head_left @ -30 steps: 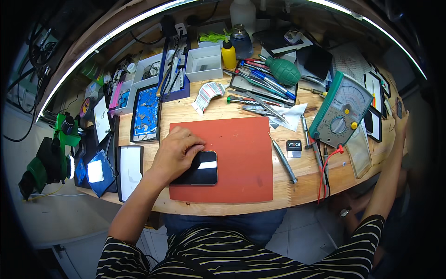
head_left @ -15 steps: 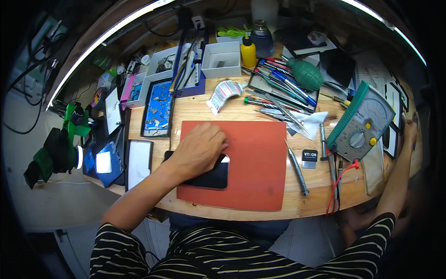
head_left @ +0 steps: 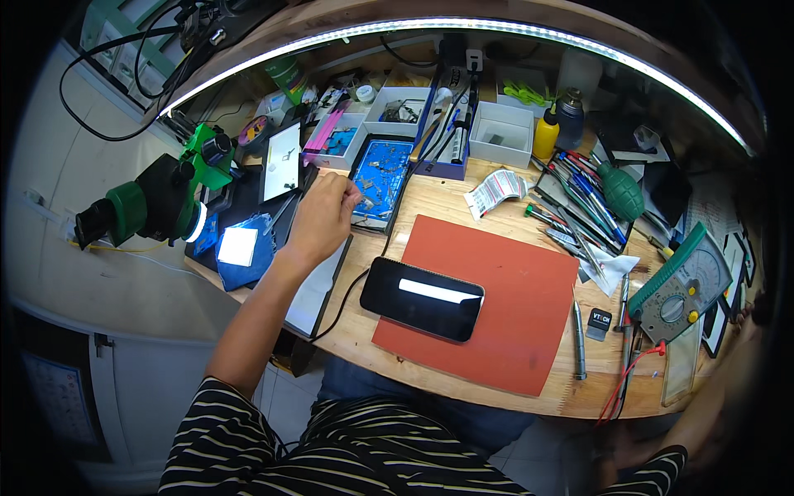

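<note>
My left hand is over the near left edge of a blue tray scattered with small metal parts. Its fingers are curled together; whatever they may hold is hidden. A black smartphone lies screen up and askew, partly on the orange-red mat, with a bright strip of light reflected in its glass. Beside its left end a dark cable runs across the wood. Far off to the right, my right hand is dim at the picture's rim, near some flat framed panels; its fingers cannot be made out.
A green microscope stands on the left. Behind are white boxes, a yellow bottle and many pens and tools. A green analog multimeter with a red lead leans at right. A screwdriver lies beside the mat.
My left hand has left the smartphone and moved up and left to the blue tray. The view has turned leftward, so the bench sits further right. My right hand stays at the far right.
</note>
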The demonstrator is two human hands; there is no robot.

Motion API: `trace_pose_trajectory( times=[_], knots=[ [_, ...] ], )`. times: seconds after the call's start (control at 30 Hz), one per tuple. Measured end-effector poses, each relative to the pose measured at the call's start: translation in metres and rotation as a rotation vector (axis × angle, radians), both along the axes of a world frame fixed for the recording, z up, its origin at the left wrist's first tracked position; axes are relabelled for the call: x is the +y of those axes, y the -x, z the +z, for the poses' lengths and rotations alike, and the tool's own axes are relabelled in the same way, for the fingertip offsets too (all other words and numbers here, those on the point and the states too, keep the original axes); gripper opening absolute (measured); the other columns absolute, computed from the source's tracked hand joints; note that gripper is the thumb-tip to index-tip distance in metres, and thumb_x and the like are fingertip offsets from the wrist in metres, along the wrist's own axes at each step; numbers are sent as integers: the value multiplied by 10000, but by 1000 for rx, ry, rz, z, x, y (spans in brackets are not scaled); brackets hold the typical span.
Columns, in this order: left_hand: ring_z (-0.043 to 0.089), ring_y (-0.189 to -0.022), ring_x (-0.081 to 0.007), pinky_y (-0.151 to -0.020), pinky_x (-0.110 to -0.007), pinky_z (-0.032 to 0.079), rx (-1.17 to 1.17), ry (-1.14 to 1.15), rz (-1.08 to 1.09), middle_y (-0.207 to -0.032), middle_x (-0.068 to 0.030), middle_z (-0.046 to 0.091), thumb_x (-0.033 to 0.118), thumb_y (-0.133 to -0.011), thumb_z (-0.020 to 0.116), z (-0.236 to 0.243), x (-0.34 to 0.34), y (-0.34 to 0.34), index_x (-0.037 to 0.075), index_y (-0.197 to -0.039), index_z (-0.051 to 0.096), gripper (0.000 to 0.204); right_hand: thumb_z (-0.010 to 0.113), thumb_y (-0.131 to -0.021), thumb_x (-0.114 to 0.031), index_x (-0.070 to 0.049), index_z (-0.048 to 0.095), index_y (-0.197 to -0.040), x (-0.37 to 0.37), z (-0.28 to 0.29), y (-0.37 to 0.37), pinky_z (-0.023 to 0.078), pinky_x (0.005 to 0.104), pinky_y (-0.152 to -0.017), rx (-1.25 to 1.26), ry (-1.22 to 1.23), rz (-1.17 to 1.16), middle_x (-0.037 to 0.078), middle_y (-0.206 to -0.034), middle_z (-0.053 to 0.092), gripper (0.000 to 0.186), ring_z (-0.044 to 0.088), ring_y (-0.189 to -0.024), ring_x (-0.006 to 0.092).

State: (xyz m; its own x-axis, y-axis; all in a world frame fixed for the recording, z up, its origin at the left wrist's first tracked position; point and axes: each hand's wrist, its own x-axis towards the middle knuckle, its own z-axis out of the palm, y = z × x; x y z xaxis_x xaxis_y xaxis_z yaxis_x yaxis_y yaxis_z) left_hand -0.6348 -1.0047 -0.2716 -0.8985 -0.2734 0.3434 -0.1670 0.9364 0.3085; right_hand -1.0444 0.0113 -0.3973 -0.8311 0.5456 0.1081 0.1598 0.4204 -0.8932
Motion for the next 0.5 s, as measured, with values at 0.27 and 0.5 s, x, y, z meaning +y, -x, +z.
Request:
trace_pose_trajectory(
  times=[0.27, 0.5],
  knots=[
    [588, -801, -303, -721, -395, 458, -83, 47, 6, -826, -138, 617, 158, -901, 606, 17, 9, 28, -1, -884, 658, 168, 539, -974, -436, -61, 691, -910, -83, 75, -60, 338, 190, -471, 288, -247, -205, -28, -668, 580, 409, 446, -527, 27],
    [536, -1120, -317, -956, -412, 436, -347, -57, -676, -1193, -129, 565, 320, -673, 841, 38, 108, -2, 44, -1245, 542, 702, 565, -976, -352, -32, 675, -1020, -225, 208, -209, 357, 188, -507, 489, -30, -13, 41, -972, 695, 342, 473, -582, 44]
  ],
)
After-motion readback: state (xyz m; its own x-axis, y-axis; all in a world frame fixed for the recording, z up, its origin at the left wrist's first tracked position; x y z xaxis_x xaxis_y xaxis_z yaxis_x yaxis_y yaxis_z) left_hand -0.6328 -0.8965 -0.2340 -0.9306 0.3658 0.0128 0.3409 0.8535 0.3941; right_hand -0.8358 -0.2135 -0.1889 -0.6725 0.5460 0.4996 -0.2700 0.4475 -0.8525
